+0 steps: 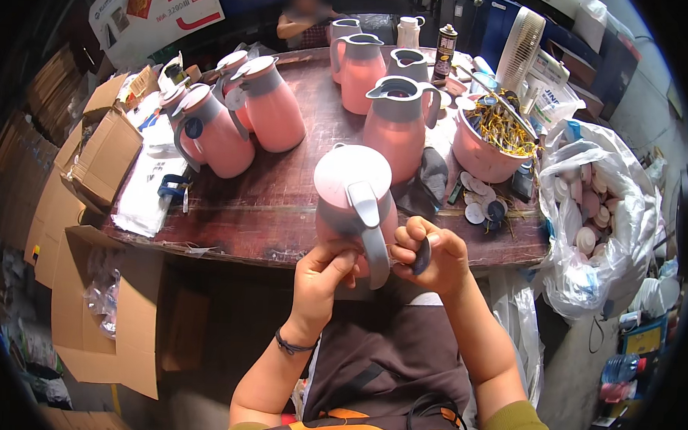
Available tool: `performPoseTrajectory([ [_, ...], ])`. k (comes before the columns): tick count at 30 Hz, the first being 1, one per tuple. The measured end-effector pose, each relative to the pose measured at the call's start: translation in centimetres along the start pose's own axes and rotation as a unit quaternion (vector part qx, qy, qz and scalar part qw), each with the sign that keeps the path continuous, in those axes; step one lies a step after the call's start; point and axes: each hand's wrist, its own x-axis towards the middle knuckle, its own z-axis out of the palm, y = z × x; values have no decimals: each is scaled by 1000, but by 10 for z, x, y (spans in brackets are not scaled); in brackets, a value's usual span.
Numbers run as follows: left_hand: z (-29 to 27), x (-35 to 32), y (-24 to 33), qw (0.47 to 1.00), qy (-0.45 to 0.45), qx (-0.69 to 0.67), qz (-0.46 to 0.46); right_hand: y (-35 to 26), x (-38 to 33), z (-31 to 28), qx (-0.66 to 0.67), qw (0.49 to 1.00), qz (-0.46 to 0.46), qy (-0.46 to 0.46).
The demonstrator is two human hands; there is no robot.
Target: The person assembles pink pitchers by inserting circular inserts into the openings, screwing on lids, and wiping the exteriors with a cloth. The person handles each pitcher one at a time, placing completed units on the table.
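A pink thermos jug (360,187) with a pale pink lid and a grey handle (374,254) stands at the table's near edge, handle toward me. My left hand (321,273) is closed in a pinch just left of the handle; whatever its fingertips hold is too small to make out. Curled to the right of the handle, my right hand (437,260) grips a dark oval tag (422,257). It resembles the dark round tag (193,128) hanging on a lidded jug (218,138) at the left.
Open pink jugs (394,129) stand behind. Right of them are a pink bucket (486,155) of yellow-and-dark strings, loose round tags (477,197), a spray can (445,52) and a plastic bag (577,269) of lids. Cardboard boxes (104,142) line the left. A person (304,20) sits across the table.
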Motion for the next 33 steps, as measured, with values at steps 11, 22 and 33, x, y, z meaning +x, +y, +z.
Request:
performPoseTrajectory([
  [11,-4,-2,15,961,-86,-232,-123,5,-31,1,-333,920,-150,142],
  [22,-5,-8,44,961,-120,205,-140,18,-22,-1,-264,934,-86,226],
  [33,-1,-3,27,927,-59,364,71,34,-24,-6,-197,930,-74,303],
])
